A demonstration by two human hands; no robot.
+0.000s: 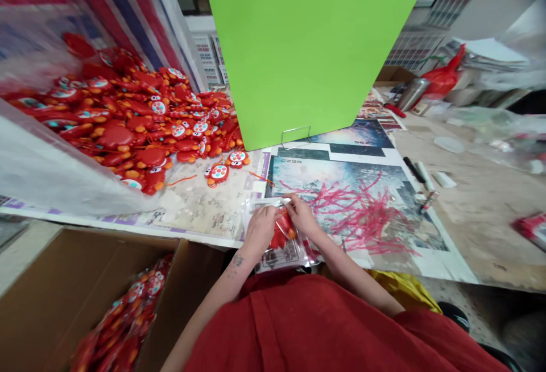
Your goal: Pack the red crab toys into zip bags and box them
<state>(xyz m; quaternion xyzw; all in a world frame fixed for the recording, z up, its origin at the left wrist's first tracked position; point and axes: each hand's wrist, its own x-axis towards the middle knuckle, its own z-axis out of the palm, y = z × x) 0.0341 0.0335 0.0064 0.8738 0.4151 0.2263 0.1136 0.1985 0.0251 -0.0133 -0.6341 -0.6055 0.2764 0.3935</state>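
- Clear plastic bag (275, 255), held low at the table edge before the person's body, with a red crab toy (282, 231) inside.
- Left hand (260, 230): fingers pressed together on the bag's top edge, steadying it.
- Right hand (302, 215): pinching that edge.
- Table (200, 210): loose heap of red crab toys (128, 116), within reach.
- Cardboard box (63, 286), lower left: more crab toys (136, 298), blurred.

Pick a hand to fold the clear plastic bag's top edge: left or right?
Right, probably: the right hand pinches the top edge of the clear plastic bag; the left hand covers its left side.
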